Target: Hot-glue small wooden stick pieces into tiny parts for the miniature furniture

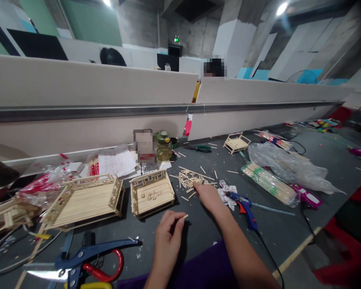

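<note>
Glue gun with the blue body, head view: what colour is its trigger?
Orange-red; the glue gun shows it best in the head view.

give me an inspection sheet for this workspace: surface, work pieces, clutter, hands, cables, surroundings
Surface: dark grey tabletop, littered with pale specks; spilled liquid: nothing seen
Work pieces: short pale wooden stick; loose pile of thin wooden sticks; large slatted wooden model and smaller slatted wooden model, both upright
Clutter: blue metal cutter with red handle, crumpled clear plastic bag, blue glue gun with orange trigger
Hands: left hand pinches the short stick; right hand is at the pile, grip unclear
Cables: black cable trails from the blue glue gun; visible damage: nothing seen
Surroundings: long off-white partition, two heads beyond
</note>
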A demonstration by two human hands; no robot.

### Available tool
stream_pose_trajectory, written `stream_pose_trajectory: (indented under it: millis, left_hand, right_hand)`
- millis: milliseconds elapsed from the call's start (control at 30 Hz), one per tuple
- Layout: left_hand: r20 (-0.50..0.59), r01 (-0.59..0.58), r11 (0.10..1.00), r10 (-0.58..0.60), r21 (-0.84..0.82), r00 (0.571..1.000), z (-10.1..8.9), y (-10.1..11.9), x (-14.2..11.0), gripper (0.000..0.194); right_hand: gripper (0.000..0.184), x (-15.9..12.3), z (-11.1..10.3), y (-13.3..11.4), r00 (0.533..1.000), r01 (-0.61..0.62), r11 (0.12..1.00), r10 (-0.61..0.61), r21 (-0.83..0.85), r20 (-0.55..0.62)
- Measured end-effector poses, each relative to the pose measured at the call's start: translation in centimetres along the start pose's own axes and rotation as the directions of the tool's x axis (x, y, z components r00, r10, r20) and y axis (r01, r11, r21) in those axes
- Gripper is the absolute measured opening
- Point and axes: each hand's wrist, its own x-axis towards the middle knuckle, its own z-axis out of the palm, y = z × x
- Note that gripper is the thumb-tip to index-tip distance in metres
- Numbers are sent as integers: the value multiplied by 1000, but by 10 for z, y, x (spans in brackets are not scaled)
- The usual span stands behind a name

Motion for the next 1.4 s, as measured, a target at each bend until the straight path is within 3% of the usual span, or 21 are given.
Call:
stream_pose_trajectory:
  millis: [867, 1167, 1400]
  left_hand:
    - [30, 8, 999, -6, -44, 1000, 1, -2, 0, 21]
    - [38, 3, 999, -1, -45, 999, 1, -2, 1, 21]
    - [49, 21, 999, -19, -39, 999, 0, -3, -1, 20]
  right_hand:
    - [22, 5, 2, 1, 990, 140, 987, -140, 83, -2]
    - [20, 0, -20, 7, 979, 18, 994, 4, 108, -202]
    - [24, 25, -14, -12, 983, -128, 990, 136, 67, -123]
